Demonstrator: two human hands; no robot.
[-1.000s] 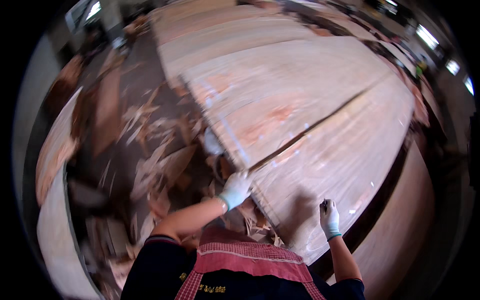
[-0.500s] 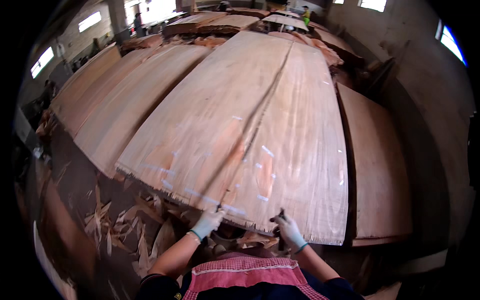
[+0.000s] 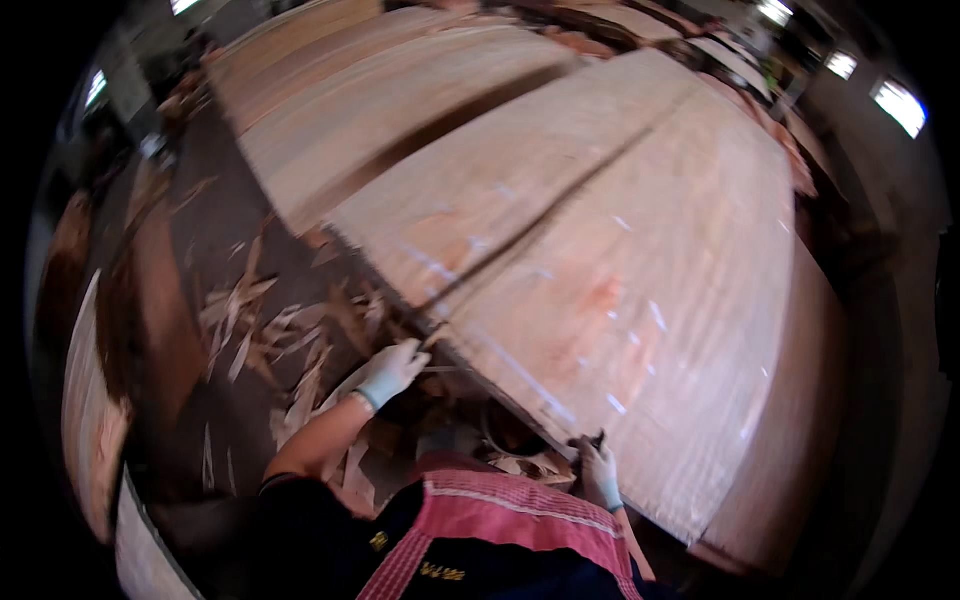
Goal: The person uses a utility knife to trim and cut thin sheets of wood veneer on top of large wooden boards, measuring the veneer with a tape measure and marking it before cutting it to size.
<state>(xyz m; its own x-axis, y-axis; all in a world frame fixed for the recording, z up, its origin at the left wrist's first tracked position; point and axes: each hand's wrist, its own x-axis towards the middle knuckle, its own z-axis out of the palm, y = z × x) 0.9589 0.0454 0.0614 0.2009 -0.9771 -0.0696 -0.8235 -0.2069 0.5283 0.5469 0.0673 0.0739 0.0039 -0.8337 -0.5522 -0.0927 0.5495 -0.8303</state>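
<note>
1. A large pale veneer sheet (image 3: 620,270) lies flat over a stack and fills most of the view; a dark seam (image 3: 560,205) runs along it from the near edge toward the far end, splitting it into two strips

2. The left hand (image 3: 392,370), in a light glove, is at the near edge of the veneer sheet, just where the seam meets that edge; its fingers are curled together around a thin sliver of wood (image 3: 440,370) at the edge, though the blur hides how firmly they grip

3. The right hand (image 3: 598,472), also gloved, is further along the same near edge, well apart from the left hand; its fingers pinch the sheet's rim, thumb on top

4. Wood scraps (image 3: 270,340) lie scattered on the dark floor (image 3: 200,240) beside the sheet's near edge, to the left of the left hand

5. More veneer stacks (image 3: 400,90) lie beyond the sheet's left side
</note>
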